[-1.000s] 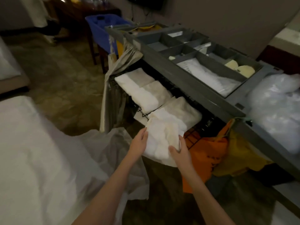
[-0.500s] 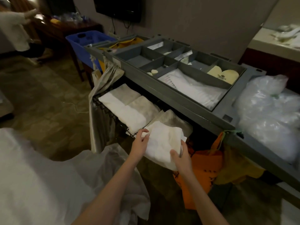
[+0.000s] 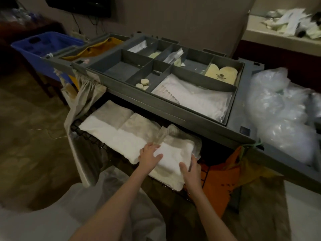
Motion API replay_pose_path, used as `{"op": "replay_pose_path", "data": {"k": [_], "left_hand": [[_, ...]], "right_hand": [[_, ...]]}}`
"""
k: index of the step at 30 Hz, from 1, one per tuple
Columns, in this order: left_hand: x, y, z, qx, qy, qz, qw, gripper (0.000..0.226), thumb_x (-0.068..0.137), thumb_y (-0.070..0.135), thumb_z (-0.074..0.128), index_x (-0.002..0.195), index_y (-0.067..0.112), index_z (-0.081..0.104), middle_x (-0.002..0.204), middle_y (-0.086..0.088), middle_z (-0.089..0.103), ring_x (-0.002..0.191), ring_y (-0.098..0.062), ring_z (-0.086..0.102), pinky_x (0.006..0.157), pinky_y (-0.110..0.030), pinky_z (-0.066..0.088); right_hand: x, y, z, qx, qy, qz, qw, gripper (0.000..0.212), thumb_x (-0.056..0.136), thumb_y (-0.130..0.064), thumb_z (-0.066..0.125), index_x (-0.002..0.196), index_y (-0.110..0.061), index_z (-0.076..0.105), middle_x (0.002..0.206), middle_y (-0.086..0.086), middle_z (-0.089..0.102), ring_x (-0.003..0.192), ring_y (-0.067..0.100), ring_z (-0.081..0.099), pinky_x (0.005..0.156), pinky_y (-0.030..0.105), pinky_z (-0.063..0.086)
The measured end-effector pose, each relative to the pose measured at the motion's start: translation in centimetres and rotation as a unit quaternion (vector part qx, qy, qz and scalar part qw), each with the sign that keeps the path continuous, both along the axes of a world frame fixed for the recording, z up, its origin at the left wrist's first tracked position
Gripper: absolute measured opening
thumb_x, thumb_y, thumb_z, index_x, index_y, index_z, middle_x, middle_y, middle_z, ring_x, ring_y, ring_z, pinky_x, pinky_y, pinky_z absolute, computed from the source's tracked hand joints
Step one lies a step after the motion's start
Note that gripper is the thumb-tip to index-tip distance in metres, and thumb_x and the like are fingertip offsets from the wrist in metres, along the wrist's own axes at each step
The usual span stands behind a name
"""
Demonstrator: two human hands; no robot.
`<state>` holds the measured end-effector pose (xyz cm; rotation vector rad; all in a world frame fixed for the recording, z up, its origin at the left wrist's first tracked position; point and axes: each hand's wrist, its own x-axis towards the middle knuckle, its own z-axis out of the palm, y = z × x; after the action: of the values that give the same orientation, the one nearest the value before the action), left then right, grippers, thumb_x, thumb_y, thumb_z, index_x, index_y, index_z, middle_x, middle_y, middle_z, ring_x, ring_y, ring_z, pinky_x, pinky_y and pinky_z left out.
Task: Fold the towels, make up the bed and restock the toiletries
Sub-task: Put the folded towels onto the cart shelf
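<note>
A folded white towel [image 3: 172, 153] is pressed flat onto the cart's wire shelf [image 3: 107, 150] beside 2 stacked towels [image 3: 111, 126] — the left hand [image 3: 149, 158] lies open on top, the right hand [image 3: 189, 168] apparently cups its edge — seemingly to square it.
</note>
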<state>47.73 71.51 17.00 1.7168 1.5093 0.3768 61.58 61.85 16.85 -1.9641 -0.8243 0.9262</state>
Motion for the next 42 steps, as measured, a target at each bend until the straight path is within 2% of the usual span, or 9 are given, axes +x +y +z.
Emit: {"op": "replay_pose_path", "data": {"k": [2,4,10,15,19,26,31,37,42], "left_hand": [[-0.1,-0.8,-0.4,-0.011,0.042,0.041,0.998,0.044,0.09,0.036,0.06,0.131,0.023,0.05,0.136,-0.007,0.029,0.124,-0.029,0.033,0.102,-0.036,0.033],[0.0,-1.8,-0.6,-0.034,-0.019,0.076,0.996,0.046,0.089,0.033,0.062,0.131,0.018,0.048,0.132,-0.01,0.028,0.114,-0.027,0.043,0.097,-0.031,0.037],[0.9,-2.9,0.2,-0.055,-0.107,0.135,0.984,0.052,0.086,0.019,0.068,0.132,0.011,0.046,0.132,-0.015,0.033,0.107,-0.032,0.054,0.091,-0.029,0.043],[1.1,-3.0,0.3,-0.056,-0.177,0.126,0.975,0.051,0.082,0.009,0.069,0.127,0.018,0.047,0.129,-0.01,0.05,0.11,-0.025,0.055,0.085,-0.028,0.047],[0.0,-2.8,1.0,-0.017,-0.233,0.103,0.967,0.048,0.085,0.002,0.062,0.126,0.022,0.048,0.105,-0.007,0.057,0.085,-0.017,0.056,0.07,-0.031,0.053],[-4.6,0.5,1.7,-0.005,-0.283,0.159,0.946,0.046,0.089,0.003,0.06,0.12,0.035,0.046,0.112,-0.006,0.053,0.095,-0.021,0.056,0.073,-0.026,0.054],[-6.5,3.3,1.6,-0.007,-0.308,0.173,0.935,0.047,0.089,-0.002,0.058,0.123,0.03,0.047,0.102,-0.006,0.056,0.08,-0.013,0.059,0.07,-0.031,0.055],[-9.0,6.4,-0.3,-0.026,-0.28,0.247,0.927,0.049,0.088,-0.003,0.058,0.125,0.027,0.049,0.115,-0.01,0.049,0.093,-0.022,0.052,0.078,-0.031,0.05],[-9.2,7.0,-1.4,-0.001,-0.245,0.287,0.926,0.044,0.087,-0.007,0.056,0.123,0.018,0.052,0.118,-0.014,0.048,0.106,-0.028,0.049,0.083,-0.03,0.045]], "right_hand": [[-0.1,-0.4,-0.3,-0.027,-0.027,-0.027,0.999,0.056,0.092,-0.029,0.057,0.142,-0.019,0.035,0.147,0.01,0.016,0.136,0.03,0.018,0.107,0.042,0.031],[0.0,-0.9,-0.2,-0.035,-0.079,-0.042,0.995,0.055,0.089,-0.032,0.061,0.139,-0.018,0.04,0.143,0.01,0.016,0.133,0.028,0.014,0.104,0.038,0.03],[-0.7,-1.6,0.4,-0.016,-0.012,-0.007,1.0,0.06,0.093,-0.026,0.057,0.145,-0.02,0.029,0.137,0.009,0.033,0.107,0.013,0.04,0.089,0.027,0.041],[-1.2,-1.7,0.6,0.004,-0.066,-0.027,0.997,0.054,0.091,-0.017,0.06,0.14,-0.016,0.038,0.136,0.006,0.042,0.123,0.021,0.041,0.101,0.039,0.043],[-1.8,-0.9,1.6,0.051,-0.053,-0.034,0.997,0.046,0.089,-0.009,0.059,0.132,-0.016,0.045,0.123,0.0,0.047,0.113,0.017,0.048,0.093,0.038,0.049],[-5.6,3.4,1.9,0.089,-0.051,0.0,0.995,0.036,0.089,-0.015,0.059,0.124,-0.022,0.051,0.116,-0.004,0.054,0.11,0.015,0.051,0.09,0.035,0.05],[-5.4,4.9,1.4,0.006,-0.195,0.006,0.981,0.024,0.091,-0.024,0.057,0.115,-0.025,0.059,0.114,-0.004,0.06,0.116,0.017,0.035,0.088,0.03,0.022],[-3.4,4.1,-0.1,-0.063,-0.275,0.075,0.956,0.026,0.095,-0.026,0.052,0.121,-0.026,0.058,0.136,-0.004,0.049,0.128,0.02,0.029,0.1,0.038,0.026],[-2.7,2.2,-1.0,-0.1,-0.325,0.019,0.94,0.024,0.093,-0.017,0.051,0.113,-0.018,0.065,0.146,0.007,0.038,0.135,0.029,0.022,0.11,0.049,0.018]]}}
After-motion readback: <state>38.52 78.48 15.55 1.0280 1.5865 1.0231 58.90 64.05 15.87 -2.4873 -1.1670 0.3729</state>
